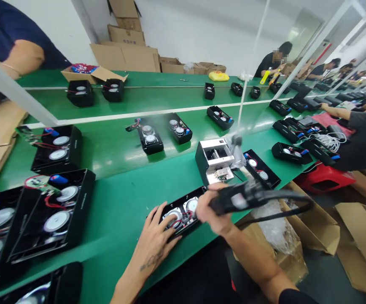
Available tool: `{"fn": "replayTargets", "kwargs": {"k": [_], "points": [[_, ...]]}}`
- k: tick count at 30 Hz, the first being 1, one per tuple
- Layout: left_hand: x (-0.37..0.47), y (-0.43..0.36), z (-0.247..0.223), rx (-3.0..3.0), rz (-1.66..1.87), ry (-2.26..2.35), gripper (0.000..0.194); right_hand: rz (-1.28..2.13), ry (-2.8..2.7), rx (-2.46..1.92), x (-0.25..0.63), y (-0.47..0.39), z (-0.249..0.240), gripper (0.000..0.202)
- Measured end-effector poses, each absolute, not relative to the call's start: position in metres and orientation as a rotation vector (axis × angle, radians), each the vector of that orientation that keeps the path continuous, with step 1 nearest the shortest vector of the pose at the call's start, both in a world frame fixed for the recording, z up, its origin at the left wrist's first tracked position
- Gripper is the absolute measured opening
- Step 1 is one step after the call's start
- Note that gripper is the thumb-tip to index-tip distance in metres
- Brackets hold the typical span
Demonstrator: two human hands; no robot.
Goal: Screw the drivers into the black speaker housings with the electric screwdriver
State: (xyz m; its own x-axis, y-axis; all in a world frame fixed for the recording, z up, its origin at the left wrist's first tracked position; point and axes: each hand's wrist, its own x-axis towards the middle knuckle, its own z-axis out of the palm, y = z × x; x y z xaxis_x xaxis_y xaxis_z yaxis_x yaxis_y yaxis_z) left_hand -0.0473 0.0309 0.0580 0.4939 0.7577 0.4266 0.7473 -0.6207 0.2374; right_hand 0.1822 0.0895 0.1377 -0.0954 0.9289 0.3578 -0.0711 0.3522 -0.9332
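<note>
A black speaker housing (187,198) with two round silver drivers lies slantwise on the green bench in front of me. My left hand (157,228) rests on its left end, fingers spread over the rim and the near driver. At its right end, my right hand (213,211) is wrapped round a black power tool (233,198) with a thick cable trailing to the right. The tool's tip is hidden by the hand. Just behind the housing stands a white and black boxy device (214,158) with an open front.
Several open speaker housings (58,211) stand at the left, others (149,137) on the belt beyond. One more (261,169) lies right of the device. Cardboard boxes (312,215) sit below the bench's right edge. People work at the far right; a person's arm (25,57) is at upper left.
</note>
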Motion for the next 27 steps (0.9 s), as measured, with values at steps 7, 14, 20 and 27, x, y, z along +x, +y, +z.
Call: {"fn": "replayTargets", "kwargs": {"k": [7,14,20,27], "points": [[-0.069,0.016,0.074,2.816,0.830,1.353,0.017,0.468,-1.078,-0.970,0.251,0.180,0.155,0.041],[-0.020,0.020,0.082,2.755,0.748,1.496,0.023,0.702,-1.223,-1.105,0.253,0.186,0.141,0.044],[-0.005,0.021,0.075,2.785,0.604,1.548,0.025,1.085,-1.145,-0.851,0.234,0.127,0.147,0.044],[0.003,0.022,0.078,2.703,0.694,1.586,0.016,1.128,-1.115,-0.576,0.189,0.080,0.135,0.041]]}}
